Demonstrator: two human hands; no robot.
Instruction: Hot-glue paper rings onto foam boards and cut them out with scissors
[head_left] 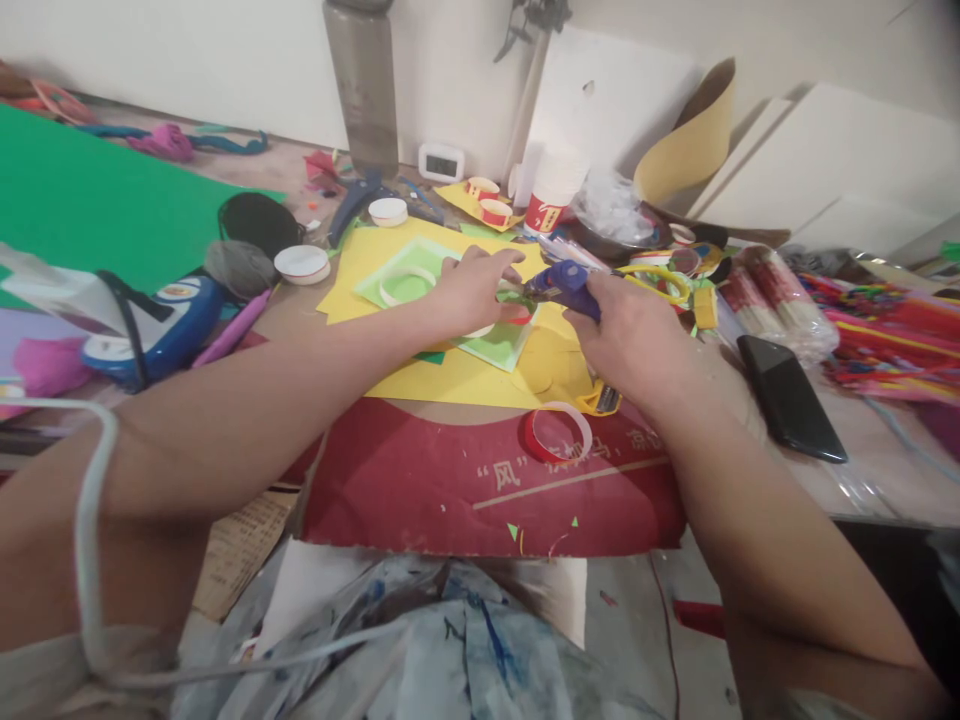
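My right hand (pixel 626 325) is wrapped round a blue glue gun (pixel 568 284), its nozzle pointing left toward my other hand. My left hand (pixel 476 285) bends over a paper cup ring (pixel 516 319), red outside with a white edge, and grips it against light green paper (pixel 499 347); its fingers partly hide the ring. A white ring (pixel 405 287) sits on the same green paper to the left. Beneath lies yellow paper (pixel 442 385). Closer to me, another red and white cup ring (pixel 556 434) rests on a dark red cardboard sheet (pixel 420 480).
A black phone (pixel 791 398) and bagged cotton swabs (pixel 776 300) lie at right, near colourful pipe cleaners (pixel 892 340). Stacked paper cups (pixel 551 195), a small clock (pixel 441 162) and a grey bottle (pixel 365 90) stand behind. A blue device (pixel 161 325) is at left; a white cable (pixel 88 530) crosses my left arm.
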